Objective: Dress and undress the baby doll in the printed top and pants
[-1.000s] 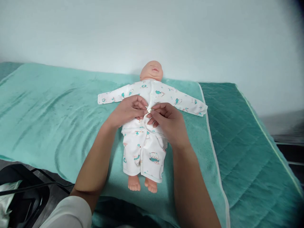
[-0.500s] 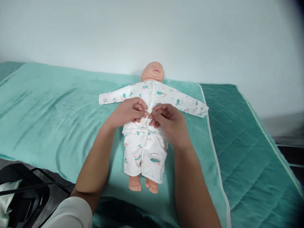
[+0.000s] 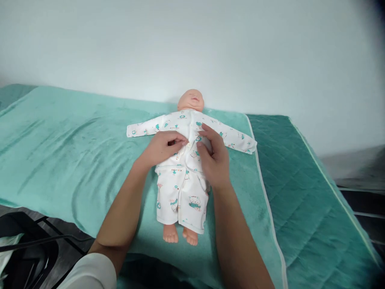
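Observation:
A baby doll (image 3: 191, 100) lies on its back with both arms spread out. It wears a white shirt (image 3: 174, 122) printed with teal and pink figures, and matching trousers (image 3: 171, 182). A small pale button (image 3: 189, 144) sits on the shirt's front opening at the belly. Thumb and fingertips of my left hand (image 3: 164, 147) pinch the shirt front just beside that button. My right hand (image 3: 215, 158) hovers over the shirt's right half, its thumb and fingers apart and holding nothing. Whether its lower fingers touch the cloth is hidden.
A light teal blanket (image 3: 75, 160) lies beneath the doll, over a darker quilted cover (image 3: 300, 192) on the right. A white wall (image 3: 192, 48) rises behind. At lower left stand a black chair (image 3: 30, 241) and a dark cable (image 3: 45, 241).
My right hand has let go of the shirt by the button and drawn off to the right, its fingers opening. The left hand still pinches the cloth. The view has shifted slightly.

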{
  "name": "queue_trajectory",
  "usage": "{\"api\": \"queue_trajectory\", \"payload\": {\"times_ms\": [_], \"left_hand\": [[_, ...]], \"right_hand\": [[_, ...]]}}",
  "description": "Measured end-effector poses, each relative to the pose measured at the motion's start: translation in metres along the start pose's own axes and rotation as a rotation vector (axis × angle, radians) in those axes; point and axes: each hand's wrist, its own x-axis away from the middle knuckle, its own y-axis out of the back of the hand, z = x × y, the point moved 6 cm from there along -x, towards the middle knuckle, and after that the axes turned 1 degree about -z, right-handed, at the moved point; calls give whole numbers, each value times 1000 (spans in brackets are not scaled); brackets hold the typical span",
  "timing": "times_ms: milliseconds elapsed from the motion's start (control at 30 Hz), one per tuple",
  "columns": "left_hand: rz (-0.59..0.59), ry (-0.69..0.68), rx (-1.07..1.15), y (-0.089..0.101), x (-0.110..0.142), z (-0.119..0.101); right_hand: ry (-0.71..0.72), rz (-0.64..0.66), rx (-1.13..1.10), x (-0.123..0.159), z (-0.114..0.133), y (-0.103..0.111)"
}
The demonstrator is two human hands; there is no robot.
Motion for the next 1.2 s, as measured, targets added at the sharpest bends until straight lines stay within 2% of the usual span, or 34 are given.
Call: {"api": "queue_trajectory", "payload": {"times_ms": [67,133,233,300,367,500,567,667,767,900,1033,1100,1200], "left_hand": [[-3,9,10,0,-1,3],[-72,29,29,4,-3,12],[-309,42,-16,16,-7,35],[-474,26,-152,26,-7,50],[-566,26,-360,32,-4,63],[-550,173,-717,45,11,88],[-524,269,-801,57,23,99],[-508,406,-842,77,37,117],[-492,496,-854,90,42,130],[-453,499,-874,94,36,137],[-462,534,-860,102,33,142],[-491,544,-842,108,32,144],[-595,591,-815,117,34,146]], "right_hand": [[106,57,142,1,-2,-6],[149,108,216,1,-6,-10],[123,140,195,0,-11,-10],[87,130,116,-2,-12,-8],[51,93,14,-3,-12,-5],[-40,26,-177,2,-20,7],[-71,-5,-166,6,-35,22],[-21,-33,117,9,-65,58],[67,15,471,6,-98,90],[-60,118,771,4,-131,107],[-150,167,880,8,-139,108],[-161,136,868,6,-142,112],[-189,38,815,2,-151,125]]}}
